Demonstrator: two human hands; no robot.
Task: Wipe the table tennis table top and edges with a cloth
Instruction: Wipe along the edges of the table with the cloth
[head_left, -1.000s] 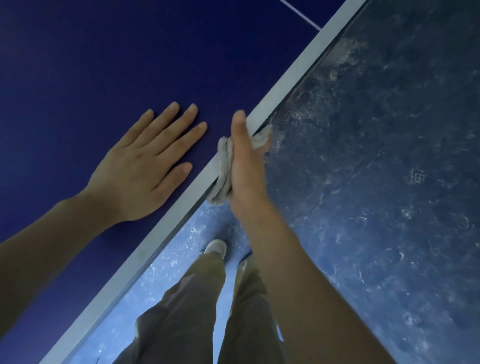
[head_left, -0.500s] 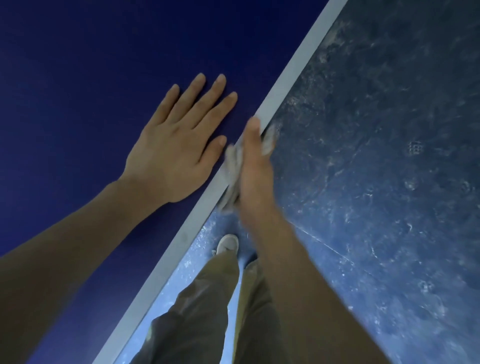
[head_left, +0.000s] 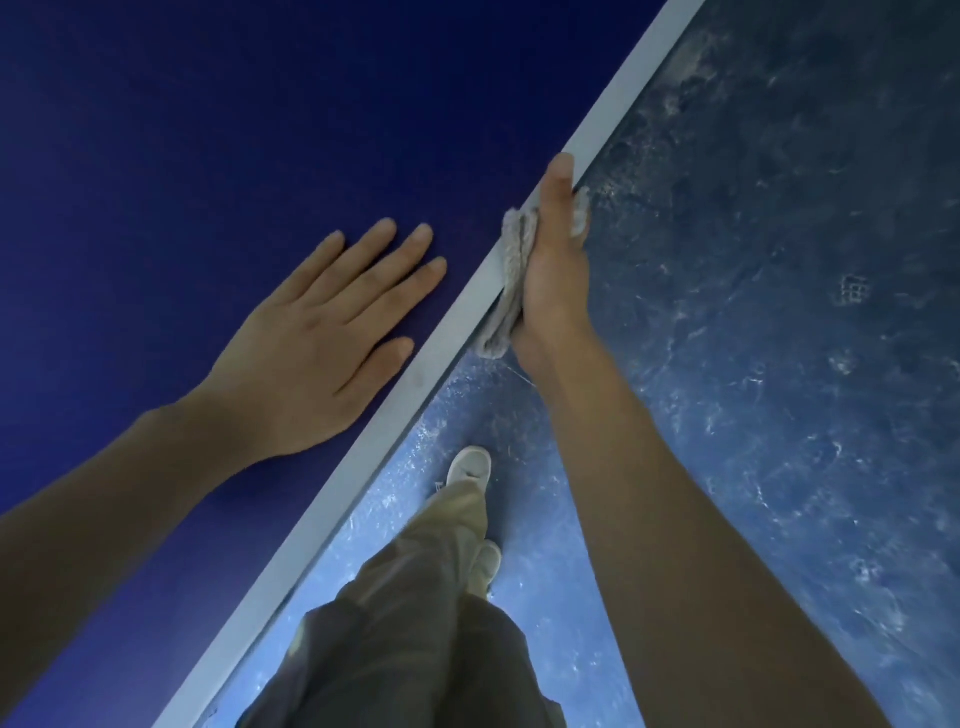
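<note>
The dark blue table tennis table top (head_left: 208, 156) fills the left of the head view, bordered by a pale edge strip (head_left: 452, 332) running diagonally. My right hand (head_left: 553, 270) grips a folded grey cloth (head_left: 511, 275) against the table's edge, thumb on top of the strip and fingers curled over the side. My left hand (head_left: 332, 348) rests flat on the table top with fingers spread, just left of the strip.
A mottled blue floor (head_left: 779, 312) lies to the right, below the table edge. My legs in khaki trousers (head_left: 431, 597) and pale shoes (head_left: 470, 467) stand close beside the edge.
My right hand has slid the cloth farther up along the edge strip. My left hand lies lower and farther left on the table top than half a second ago.
</note>
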